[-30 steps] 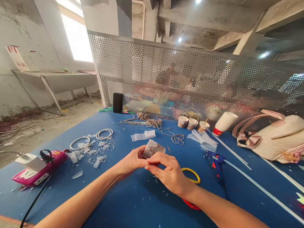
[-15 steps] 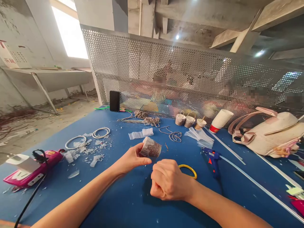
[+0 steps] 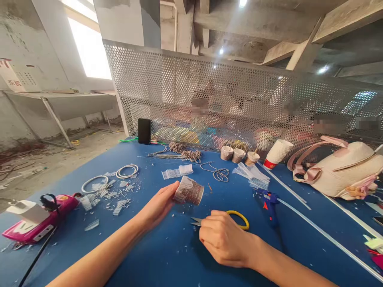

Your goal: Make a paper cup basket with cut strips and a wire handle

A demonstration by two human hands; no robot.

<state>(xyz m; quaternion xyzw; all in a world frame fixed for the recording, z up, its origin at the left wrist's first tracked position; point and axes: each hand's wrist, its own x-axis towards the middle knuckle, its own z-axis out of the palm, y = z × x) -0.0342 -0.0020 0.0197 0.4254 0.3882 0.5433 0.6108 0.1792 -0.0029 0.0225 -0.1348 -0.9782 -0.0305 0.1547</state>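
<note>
My left hand [image 3: 161,200] grips a small paper cup [image 3: 189,190] wrapped in brownish cord with whitish patches, tilted on its side above the table. Closed with its fingers curled, my right hand [image 3: 223,239] is to the right of the cup and apart from it; whatever those fingers hold, if anything, is hidden. Scissors with a yellow handle [image 3: 243,220] lie behind the right hand, which covers their middle; the blades point left. A blue glue gun [image 3: 271,203] with a long clear stick lies farther right.
Three wrapped cups [image 3: 238,154] stand at the back beside stacked paper cups [image 3: 277,154]. Cord bundles [image 3: 191,154], white rings [image 3: 127,171], plastic strips [image 3: 254,173] and scraps cover parts of the blue table. A power strip [image 3: 42,219] is left, a bag [image 3: 344,167] right.
My right hand has moved right and down, away from the cup, uncovering the scissor blades. The cup has turned slightly in my left hand, showing more of its wrapped side.
</note>
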